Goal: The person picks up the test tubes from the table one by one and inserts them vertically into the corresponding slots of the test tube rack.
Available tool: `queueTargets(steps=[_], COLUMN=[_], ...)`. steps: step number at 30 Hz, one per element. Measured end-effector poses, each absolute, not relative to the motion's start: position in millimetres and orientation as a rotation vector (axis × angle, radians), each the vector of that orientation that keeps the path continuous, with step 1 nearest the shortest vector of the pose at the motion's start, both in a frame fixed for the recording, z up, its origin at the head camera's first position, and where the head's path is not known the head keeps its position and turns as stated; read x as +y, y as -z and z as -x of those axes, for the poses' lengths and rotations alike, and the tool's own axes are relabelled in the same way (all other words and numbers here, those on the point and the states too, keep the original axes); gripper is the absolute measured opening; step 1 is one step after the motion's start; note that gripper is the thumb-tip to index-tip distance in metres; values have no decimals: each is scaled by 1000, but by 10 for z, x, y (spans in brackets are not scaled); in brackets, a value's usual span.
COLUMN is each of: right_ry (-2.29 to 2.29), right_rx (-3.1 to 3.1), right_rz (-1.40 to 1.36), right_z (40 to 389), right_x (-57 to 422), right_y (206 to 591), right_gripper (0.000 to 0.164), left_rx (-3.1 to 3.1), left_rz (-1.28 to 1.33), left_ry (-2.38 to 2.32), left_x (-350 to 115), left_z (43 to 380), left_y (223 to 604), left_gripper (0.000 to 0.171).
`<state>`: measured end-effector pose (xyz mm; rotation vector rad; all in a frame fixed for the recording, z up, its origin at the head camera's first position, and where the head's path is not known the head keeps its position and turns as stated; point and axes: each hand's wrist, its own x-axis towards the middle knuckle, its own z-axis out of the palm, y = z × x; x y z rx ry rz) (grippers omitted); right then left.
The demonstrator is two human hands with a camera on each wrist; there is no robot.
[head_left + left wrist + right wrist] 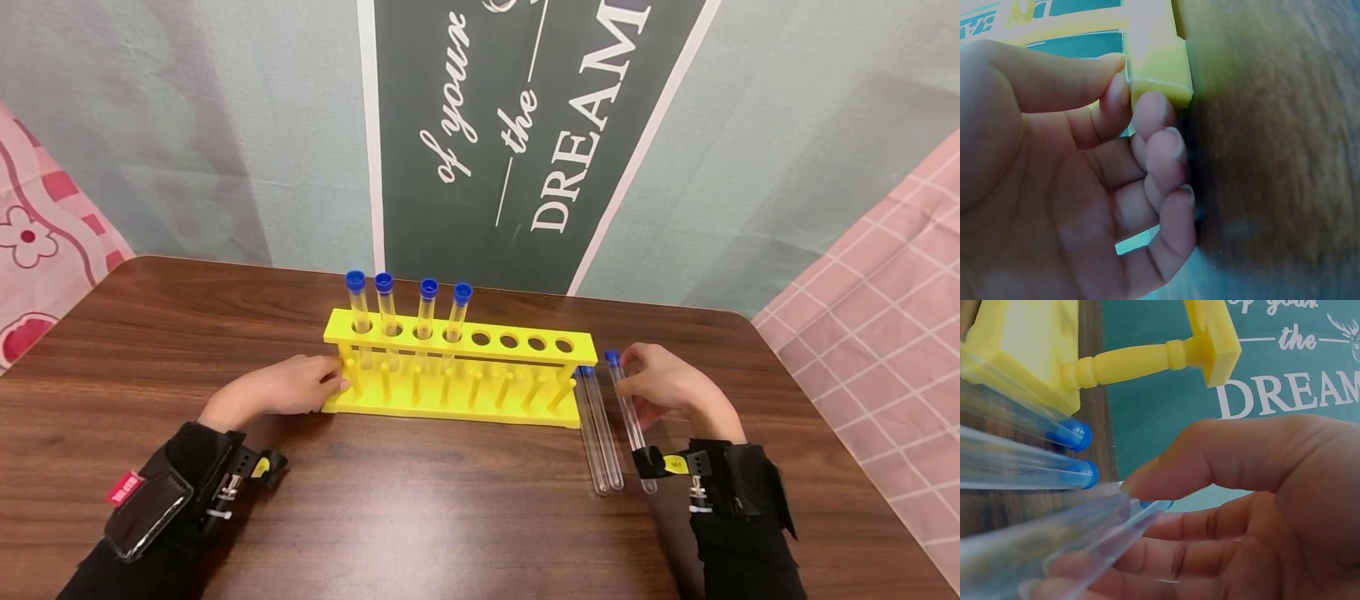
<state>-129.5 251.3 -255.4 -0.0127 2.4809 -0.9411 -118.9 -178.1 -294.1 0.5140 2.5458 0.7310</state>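
Note:
A yellow test tube rack (457, 407) stands on the wooden table, with several blue-capped test tubes (425, 312) upright in its left holes. My left hand (300, 385) grips the rack's left end, thumb and forefinger at its edge and the other fingers curled beside the base (1163, 90). On the other side, my right hand (663, 382) holds a clear test tube (630, 412) with a blue cap near its capped end. The right wrist view shows the thumb on top of this tube and fingers behind it. Two more capped test tubes (604, 437) lie between it and the rack.
The rack's right holes (537, 342) hold no tubes, and a row of yellow pegs (475, 387) lines its front. Behind the table (420, 517) hangs a cloth with lettering (592, 117). Pink patterned cloth (892, 350) hangs at both sides.

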Motion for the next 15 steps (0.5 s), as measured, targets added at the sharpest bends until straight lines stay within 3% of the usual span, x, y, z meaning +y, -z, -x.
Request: queueTargets(steps=[15], right_ry=[993], right_rx=[2494], right_rz=[107], right_z=[1274], right_x=[2526], right_y=[2461], right_gripper=[36], left_rx=[2548], left_rz=[-506], left_ry=[-716], left_x=[-1772], left_z=[1195], left_y=[2932], left_gripper=[20])
